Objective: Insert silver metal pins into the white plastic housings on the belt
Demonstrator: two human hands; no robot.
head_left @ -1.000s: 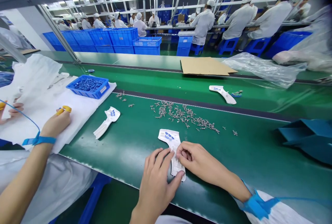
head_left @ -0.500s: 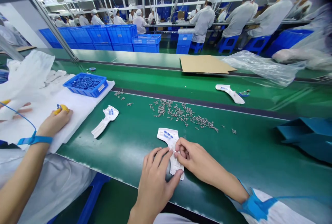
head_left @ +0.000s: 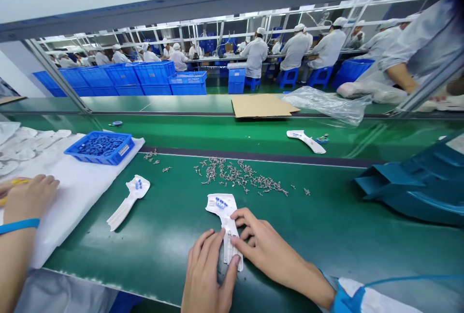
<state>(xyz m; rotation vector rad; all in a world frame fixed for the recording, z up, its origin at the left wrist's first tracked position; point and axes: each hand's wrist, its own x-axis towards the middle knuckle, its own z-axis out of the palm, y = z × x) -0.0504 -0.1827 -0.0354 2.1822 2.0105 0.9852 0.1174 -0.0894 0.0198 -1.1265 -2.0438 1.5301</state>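
A white pistol-shaped plastic shell half [head_left: 222, 205] lies on the green work surface, its wide end holding small blue parts. My left hand [head_left: 207, 274] grips its narrow handle end, fingertips along the left edge and thumb on the lower right. From the right, my right hand [head_left: 266, 241] touches the handle, its thumb and forefinger apart and the other fingers curled. A small metal piece appears in the handle between my hands. Just beyond the shell lies a scattered heap of small metal parts [head_left: 235, 175].
Another white shell half [head_left: 130, 199] lies to the left, and a third [head_left: 306, 141] on the bright green strip behind. A blue tray [head_left: 97, 147] of small blue pieces sits on white sheeting near a co-worker's hand [head_left: 32, 197]. Teal holders [head_left: 409, 185] stand at right.
My right thumb and forefinger have moved from a pinch over the handle to a wider spread. My left hand stays on the shell. The view has shifted; the co-worker's hand moved left.
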